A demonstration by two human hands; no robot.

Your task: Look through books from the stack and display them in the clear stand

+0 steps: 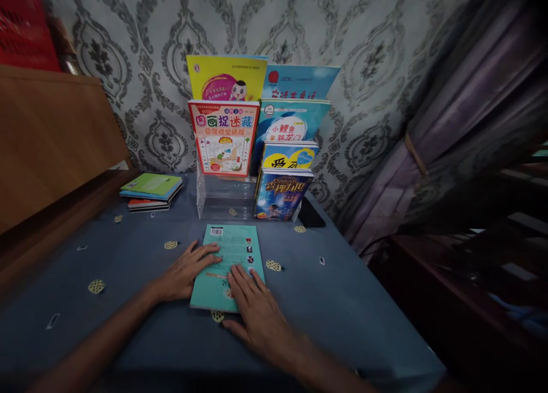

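Note:
A teal book lies flat on the blue cloth with its barcode at the far left corner. My left hand rests at its left edge, fingers stretched over the cover. Across the lower right part of the book lies my right hand, palm down, fingers extended and thumb off to the left near the book's lower edge. Just beyond the book stands a clear tiered book rack. On its left side are a yellow book and a red-bordered book; on the right, several blue and yellow books, with a dark blue one in front.
A stack of books with a green one on top sits at the back left. Behind the rack's right side lies a black flat object. A wooden panel borders the left, a purple curtain the right. Patterned wallpaper is behind.

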